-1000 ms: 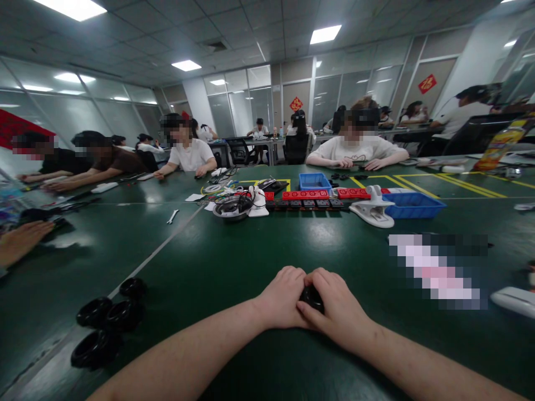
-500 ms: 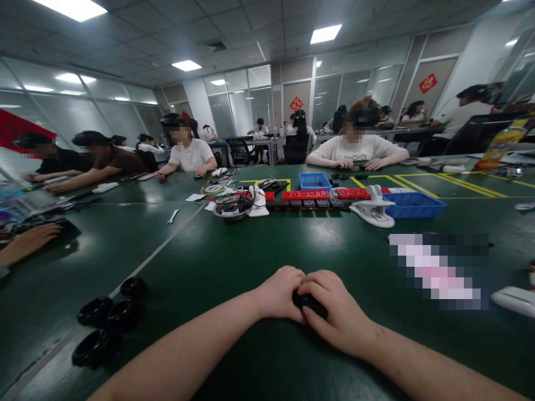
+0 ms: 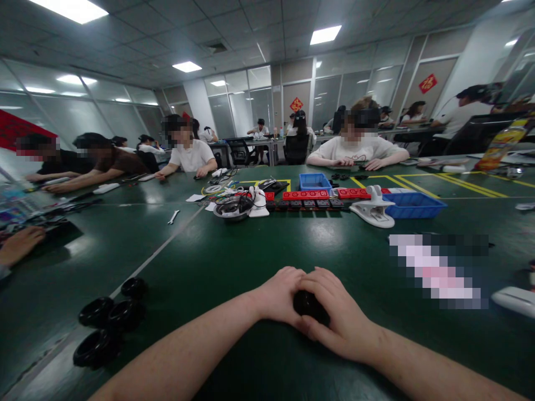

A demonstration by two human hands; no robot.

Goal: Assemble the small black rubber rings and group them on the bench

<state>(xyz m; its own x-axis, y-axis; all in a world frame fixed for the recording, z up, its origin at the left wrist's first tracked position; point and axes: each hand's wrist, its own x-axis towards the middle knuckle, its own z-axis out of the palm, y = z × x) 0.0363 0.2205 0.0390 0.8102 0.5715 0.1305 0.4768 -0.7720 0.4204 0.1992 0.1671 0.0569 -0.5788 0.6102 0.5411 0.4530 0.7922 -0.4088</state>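
Observation:
Between my hands, low over the green table (image 3: 234, 256), is a small, rounded, glossy black object (image 3: 310, 306); its exact kind does not show. My left hand (image 3: 279, 293) closes on it from the left, its fingertips hidden behind the object and the other hand. Curled over its top and right side is my right hand (image 3: 339, 320), with the thumb along the near edge. At the left lie several glossy black ring-shaped pieces (image 3: 96, 312), hollow in the middle, grouped together and apart from both hands.
Ahead stand a metal bowl (image 3: 232, 209) of cables, red power strips (image 3: 305, 195), a white clamp (image 3: 373, 209) and a blue bin (image 3: 413, 205). A wrench (image 3: 173, 216) lies left of them. A co-worker's hand (image 3: 20, 245) is at far left; other people sit around the table.
My right fingers have shifted up and off the black object's face, so more of it shows. My left hand stays put. The co-worker's hand at far left has drawn back leftward.

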